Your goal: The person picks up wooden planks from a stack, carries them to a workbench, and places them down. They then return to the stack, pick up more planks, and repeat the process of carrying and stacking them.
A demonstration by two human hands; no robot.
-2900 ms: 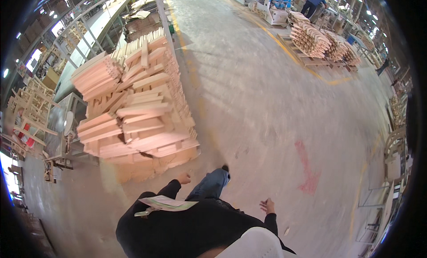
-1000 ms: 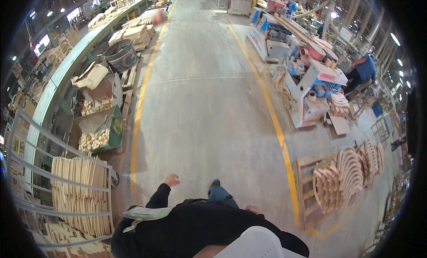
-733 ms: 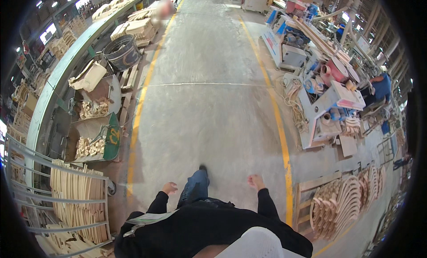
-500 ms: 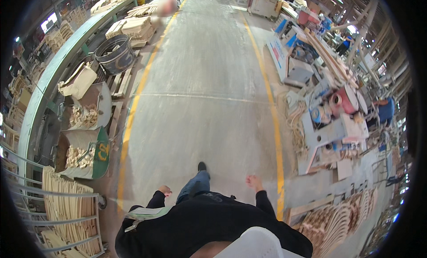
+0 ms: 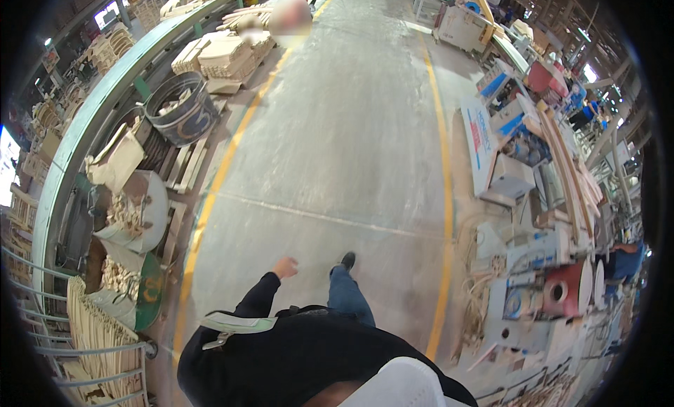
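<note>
My left hand (image 5: pixel 285 268) swings forward over the grey floor (image 5: pixel 330 161), at the end of a black sleeve. It holds nothing that I can see, and its fingers look loosely bent and a little apart. No object is within its reach. My right hand is out of sight, hidden by my body or outside the picture. One leg in blue jeans (image 5: pixel 351 294) with a dark shoe (image 5: pixel 348 260) is stretched out ahead in the walkway.
Yellow lines (image 5: pixel 223 169) edge the walkway. Along the left stand a dark round tub (image 5: pixel 184 119), a green-sided bin (image 5: pixel 149 291) of wood offcuts, stacked wooden parts (image 5: pixel 232 56) and a metal rack cart (image 5: pixel 98 351). Machines (image 5: pixel 509 175) with a red drum (image 5: pixel 567 289) line the right.
I have moved forward along the walkway; the floor joint and bins are nearer. My left hand has swung forward. My right hand, in view before, has gone out of sight.
</note>
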